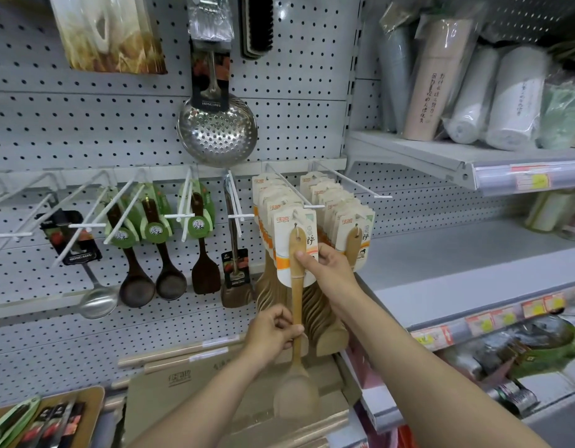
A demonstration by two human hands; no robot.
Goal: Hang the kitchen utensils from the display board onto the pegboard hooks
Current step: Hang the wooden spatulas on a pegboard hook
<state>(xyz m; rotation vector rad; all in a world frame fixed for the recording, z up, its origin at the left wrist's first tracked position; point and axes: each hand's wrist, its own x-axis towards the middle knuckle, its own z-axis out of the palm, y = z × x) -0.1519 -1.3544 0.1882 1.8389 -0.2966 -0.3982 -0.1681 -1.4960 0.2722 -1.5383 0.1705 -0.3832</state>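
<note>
Spatula, wooden [297,305], carded, hanging at front of pegboard hook [287,189]. Left hand [273,331] curled round mid-handle. Right hand [325,270], arm extended, pinching handle and card [296,250] near the top.

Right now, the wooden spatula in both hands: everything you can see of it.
The wooden spatula is pale, bamboo-like wood with a long slim handle and a broad flat blade at the bottom. It hangs roughly upright, blade down, in front of the two packed rows of like spatulas. A white and orange printed card backs its upper handle, which has a small hole near the top. The right hand pinches card and handle; the left hand holds the shaft lower down. The blade hangs over cardboard boxes.
</note>
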